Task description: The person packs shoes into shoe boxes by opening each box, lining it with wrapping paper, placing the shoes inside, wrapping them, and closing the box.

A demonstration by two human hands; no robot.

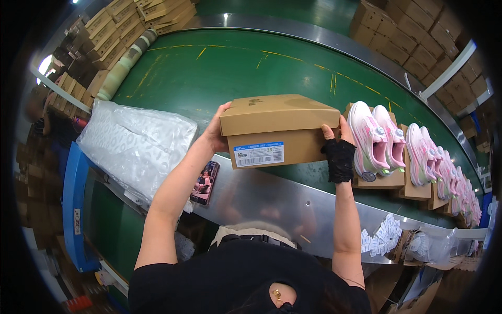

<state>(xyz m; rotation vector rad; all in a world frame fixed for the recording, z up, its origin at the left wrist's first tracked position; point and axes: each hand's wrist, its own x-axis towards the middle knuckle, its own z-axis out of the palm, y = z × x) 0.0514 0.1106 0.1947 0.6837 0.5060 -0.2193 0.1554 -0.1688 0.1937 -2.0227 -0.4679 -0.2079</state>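
Between my two hands is a brown cardboard shoebox (274, 117) with its lid on, the lid sitting slightly raised at the right end. A printed label with a barcode is stuck on the side facing me. My left hand (217, 131) grips the box's left end. My right hand (338, 143), in a black fingerless glove, presses on the right end. Just right of that hand, a pair of white and pink sneakers (374, 141) rests on another brown box (378, 181). Below the held box lies the steel table edge (266, 196).
A green conveyor belt (235, 70) runs behind. Plastic-wrapped sheets (137, 145) lie left, beside a phone-like item with a picture (206, 182). More sneakers (421, 155) line the right. Small white packets (382, 237) are heaped at front right. Stacked cartons (415, 43) stand beyond the belt.
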